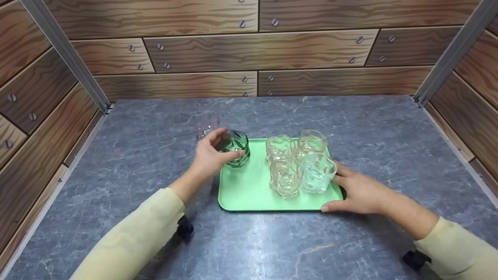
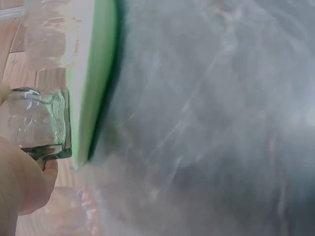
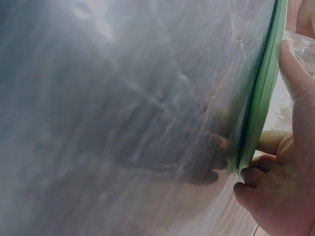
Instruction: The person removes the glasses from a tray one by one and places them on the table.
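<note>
Fingers of the right hand curl around the green tray's 3 o'clock rim, partly hidden behind four clear glasses; at 10 o'clock, the left hand grips one green glass; beyond, one faint pinkish glass blurs.

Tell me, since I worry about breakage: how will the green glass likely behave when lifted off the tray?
The green glass looks rigid, thick-walled and faceted, so probably heavy for its size and brittle if dropped. Its smooth surface may be slippery, though the ridges should help the left hand gripping it. Short and wide, it seems unlikely to tip on the tray.
</note>
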### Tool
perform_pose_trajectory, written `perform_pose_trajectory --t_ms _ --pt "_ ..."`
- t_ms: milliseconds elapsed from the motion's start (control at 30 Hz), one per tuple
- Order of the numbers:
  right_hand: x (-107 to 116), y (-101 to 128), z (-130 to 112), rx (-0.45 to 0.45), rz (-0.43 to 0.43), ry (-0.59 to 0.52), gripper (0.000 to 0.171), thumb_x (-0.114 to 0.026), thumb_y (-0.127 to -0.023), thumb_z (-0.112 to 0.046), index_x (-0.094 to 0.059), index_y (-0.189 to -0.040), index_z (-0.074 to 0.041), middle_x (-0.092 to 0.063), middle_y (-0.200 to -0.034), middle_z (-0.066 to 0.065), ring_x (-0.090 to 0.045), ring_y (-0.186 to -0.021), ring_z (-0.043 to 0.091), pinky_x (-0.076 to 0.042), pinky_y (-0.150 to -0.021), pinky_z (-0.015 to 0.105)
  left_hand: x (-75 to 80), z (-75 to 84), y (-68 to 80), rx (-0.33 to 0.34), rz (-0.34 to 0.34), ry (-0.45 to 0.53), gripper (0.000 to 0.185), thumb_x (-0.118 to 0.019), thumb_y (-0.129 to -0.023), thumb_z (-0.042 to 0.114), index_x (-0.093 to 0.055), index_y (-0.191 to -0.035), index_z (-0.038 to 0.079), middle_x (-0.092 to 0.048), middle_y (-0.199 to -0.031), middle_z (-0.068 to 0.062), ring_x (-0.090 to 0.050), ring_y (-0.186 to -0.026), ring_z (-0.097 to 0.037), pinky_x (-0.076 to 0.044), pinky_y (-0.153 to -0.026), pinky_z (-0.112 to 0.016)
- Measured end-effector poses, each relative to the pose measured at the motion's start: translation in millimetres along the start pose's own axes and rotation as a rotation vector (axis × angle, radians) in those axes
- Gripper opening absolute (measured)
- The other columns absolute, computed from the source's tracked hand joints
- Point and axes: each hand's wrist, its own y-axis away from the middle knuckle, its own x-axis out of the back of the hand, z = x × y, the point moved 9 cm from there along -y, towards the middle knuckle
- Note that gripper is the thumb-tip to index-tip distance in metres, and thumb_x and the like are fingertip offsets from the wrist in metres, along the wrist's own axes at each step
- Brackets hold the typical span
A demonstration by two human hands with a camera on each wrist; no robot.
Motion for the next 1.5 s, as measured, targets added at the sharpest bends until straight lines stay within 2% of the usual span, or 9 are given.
perform_pose_trajectory --t_ms 200,400,567,767,967,1100,1267,1500 --pt "0 0 1 -0.006 -0.003 0.001 0.110 -0.067 -0.083 -0.083 -0.052 -0.154 0.000 -0.028 -0.167 0.033 -0.038 -0.146 0.056 -0.042 -0.112 0.068 17.9 19.4 1.4 -0.029 -0.033 -0.021 0.082 -0.094 -0.079 0.006 -0.054 -0.150 -0.001 -0.069 -0.135 -0.018 -0.062 -0.129 -0.030 -0.048 -0.113 -0.038" --pt "0 0 1 -0.010 -0.009 0.004 0.111 -0.066 -0.083 -0.084 -0.052 -0.155 -0.001 -0.028 -0.167 0.031 -0.036 -0.148 0.055 -0.042 -0.112 0.068 48.2 38.6 3.6 -0.063 -0.045 -0.056 0.081 -0.094 -0.078 0.006 -0.055 -0.150 0.002 -0.070 -0.135 -0.015 -0.064 -0.126 -0.026 -0.049 -0.113 -0.036" --pt "0 0 1 -0.019 -0.016 -0.003 0.111 -0.066 -0.083 -0.085 -0.052 -0.155 -0.002 -0.027 -0.168 0.030 -0.035 -0.149 0.054 -0.040 -0.113 0.069 82.3 47.0 1.6 -0.040 -0.005 -0.042 0.082 -0.093 -0.078 0.003 -0.055 -0.151 0.003 -0.069 -0.136 -0.015 -0.064 -0.126 -0.027 -0.050 -0.111 -0.036" --pt "-2 1 2 -0.029 -0.019 -0.010 0.113 -0.065 -0.081 -0.087 -0.051 -0.156 -0.002 -0.026 -0.168 0.030 -0.037 -0.147 0.055 -0.040 -0.113 0.069 120.8 54.7 -5.1 -0.006 0.066 -0.055 0.083 -0.093 -0.079 0.005 -0.053 -0.152 0.005 -0.068 -0.140 -0.015 -0.063 -0.128 -0.027 -0.053 -0.106 -0.030" --pt "-2 0 1 -0.014 -0.013 -0.003 0.110 -0.065 -0.083 -0.085 -0.052 -0.156 -0.003 -0.025 -0.169 0.029 -0.037 -0.147 0.054 -0.042 -0.112 0.068 149.8 48.4 -16.2 0.000 0.124 -0.091 0.083 -0.089 -0.084 0.005 -0.049 -0.156 0.003 -0.065 -0.143 -0.018 -0.062 -0.128 -0.024 -0.054 -0.098 -0.020" --pt "-2 0 1 -0.021 -0.015 -0.002 0.110 -0.066 -0.083 -0.084 -0.052 -0.156 -0.003 -0.025 -0.170 0.028 -0.037 -0.148 0.053 -0.043 -0.112 0.067 161.4 40.5 -20.6 0.026 0.153 -0.118 0.085 -0.089 -0.086 0.010 -0.046 -0.159 0.005 -0.063 -0.147 -0.015 -0.059 -0.133 -0.023 -0.051 -0.105 -0.026" --pt "-2 0 2 -0.028 -0.020 0.002 0.111 -0.065 -0.083 -0.086 -0.052 -0.156 -0.002 -0.024 -0.170 0.028 -0.039 -0.146 0.054 -0.043 -0.112 0.068 167.9 27.3 -28.9 0.067 0.173 -0.135 0.089 -0.090 -0.087 0.016 -0.043 -0.161 0.007 -0.057 -0.154 -0.014 -0.053 -0.141 -0.023 -0.046 -0.116 -0.038" --pt "-2 2 3 -0.032 -0.018 0.003 0.112 -0.065 -0.083 -0.086 -0.052 -0.155 -0.001 -0.025 -0.169 0.029 -0.038 -0.146 0.055 -0.042 -0.112 0.068 167.7 9.4 -43.8 0.104 0.188 -0.145 0.090 -0.091 -0.085 0.015 -0.042 -0.161 0.006 -0.050 -0.160 -0.013 -0.048 -0.146 -0.024 -0.042 -0.119 -0.038"
